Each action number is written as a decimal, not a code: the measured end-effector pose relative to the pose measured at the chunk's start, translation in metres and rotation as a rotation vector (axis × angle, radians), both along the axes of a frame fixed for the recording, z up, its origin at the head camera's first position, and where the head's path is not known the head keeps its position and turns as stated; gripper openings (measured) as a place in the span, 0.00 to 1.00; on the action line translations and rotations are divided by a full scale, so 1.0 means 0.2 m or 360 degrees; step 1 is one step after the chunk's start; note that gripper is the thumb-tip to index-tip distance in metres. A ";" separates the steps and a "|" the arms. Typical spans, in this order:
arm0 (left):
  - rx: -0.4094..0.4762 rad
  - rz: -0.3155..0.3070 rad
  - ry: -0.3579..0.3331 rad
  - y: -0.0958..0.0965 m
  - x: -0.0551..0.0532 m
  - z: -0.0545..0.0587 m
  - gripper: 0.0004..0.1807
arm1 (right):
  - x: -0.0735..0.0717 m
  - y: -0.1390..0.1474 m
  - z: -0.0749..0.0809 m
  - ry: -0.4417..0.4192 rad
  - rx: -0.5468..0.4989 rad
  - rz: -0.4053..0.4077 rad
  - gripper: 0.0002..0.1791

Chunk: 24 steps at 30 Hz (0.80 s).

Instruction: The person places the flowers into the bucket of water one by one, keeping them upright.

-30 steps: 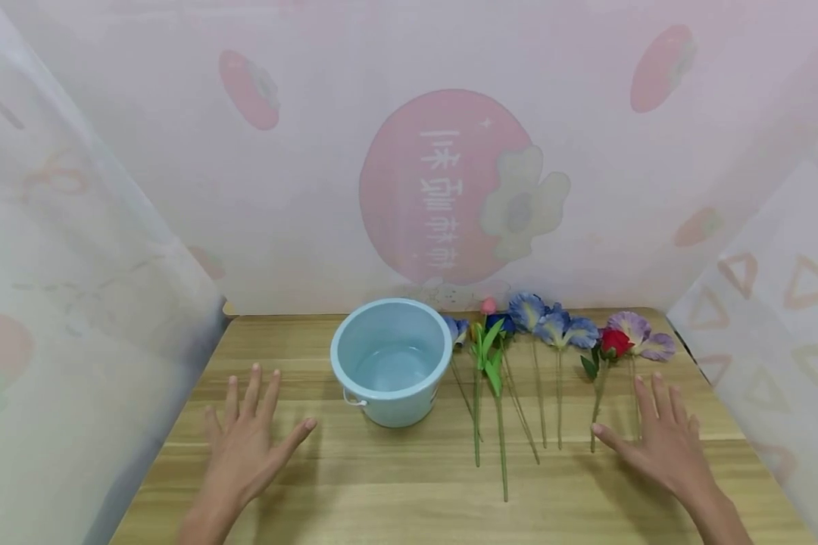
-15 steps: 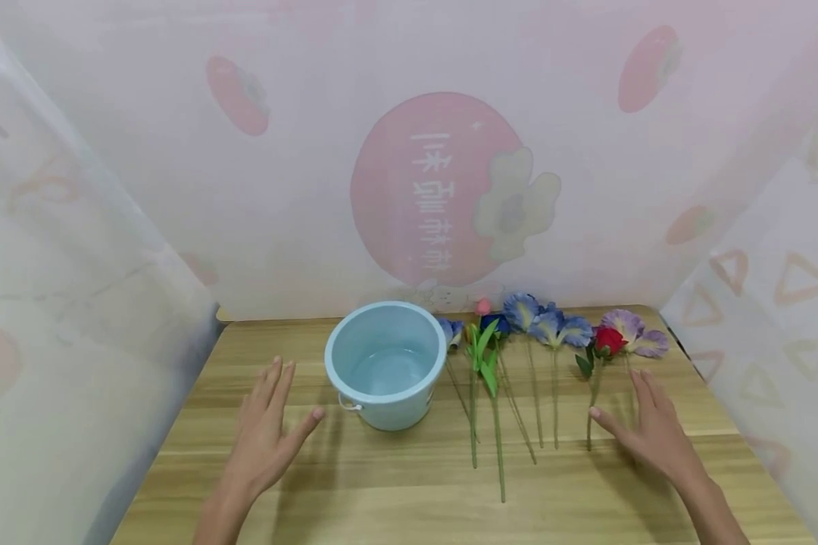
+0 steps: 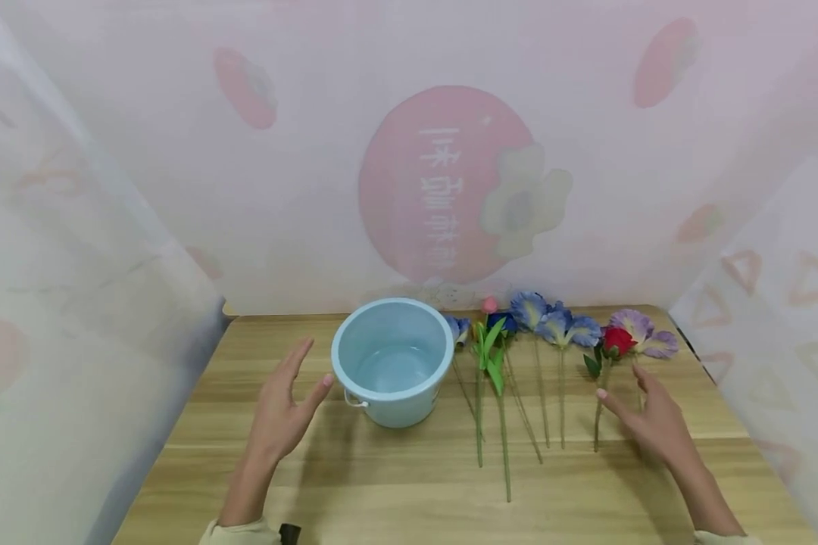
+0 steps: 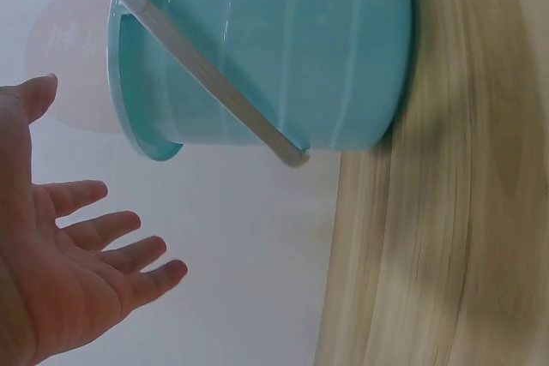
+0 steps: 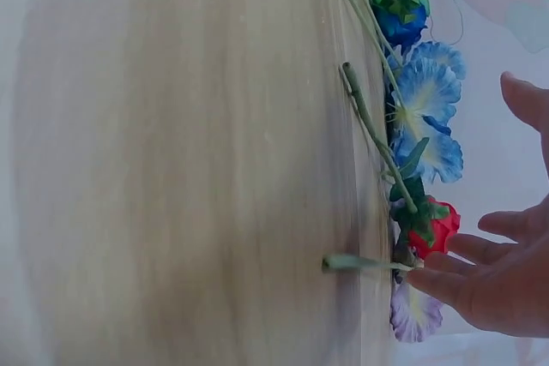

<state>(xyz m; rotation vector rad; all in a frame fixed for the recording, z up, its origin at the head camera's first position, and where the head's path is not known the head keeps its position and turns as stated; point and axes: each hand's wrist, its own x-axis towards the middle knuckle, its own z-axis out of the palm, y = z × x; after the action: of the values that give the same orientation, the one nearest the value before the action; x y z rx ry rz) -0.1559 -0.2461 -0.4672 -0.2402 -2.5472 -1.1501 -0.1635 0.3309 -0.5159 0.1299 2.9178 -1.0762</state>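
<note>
Light-blue bucket (image 3: 398,409) is set upright on the wooden table (image 3: 395,499), near the back edge, a bit left of its middle. Pale handle (image 4: 210,79) is hung down on the bucket's left side.

Left hand (image 3: 279,415) is held between the bucket and the table's left edge, just beside the bucket; fingers are extended, thumb is spread wide, nothing is gripped. A gap to the bucket is seen in the left wrist view.

Right hand (image 3: 657,424) is held toward the table's right edge, over the stems of the red rose (image 3: 616,342) and purple flower (image 3: 657,344). Fingers are stretched out, thumb is set apart, nothing is grasped; whether the purple flower's stem is touched cannot be told.

Flowers are laid in a row right of the bucket, heads pointed at the back edge, stems toward the near side: blue flowers (image 3: 560,329), dark-blue rose (image 3: 504,323), pink bud (image 3: 489,305), green leaves (image 3: 494,372). Strawberry-printed backdrop (image 3: 300,189) is placed behind the back edge.
</note>
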 end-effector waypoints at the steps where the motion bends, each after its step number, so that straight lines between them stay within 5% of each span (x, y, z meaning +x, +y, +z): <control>1: 0.0035 -0.0004 0.0020 0.01 -0.01 0.00 0.38 | -0.01 0.00 0.00 0.0003 -0.0024 -0.0005 0.60; 15: 0.0686 -0.0038 -0.0017 0.02 -0.13 -0.03 0.27 | -0.10 0.05 -0.04 -0.0088 -0.0301 -0.0037 0.55; 24: 0.0759 -0.0041 -0.0098 0.05 -0.16 -0.07 0.24 | -0.16 0.07 -0.07 -0.0110 -0.0457 -0.0096 0.48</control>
<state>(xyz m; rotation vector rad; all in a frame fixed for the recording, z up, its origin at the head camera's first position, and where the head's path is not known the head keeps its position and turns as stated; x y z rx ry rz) -0.1875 -0.2364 -0.4814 -0.1196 -2.2351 -1.7482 -0.1961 0.3454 -0.5296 0.2424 2.6785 -1.4531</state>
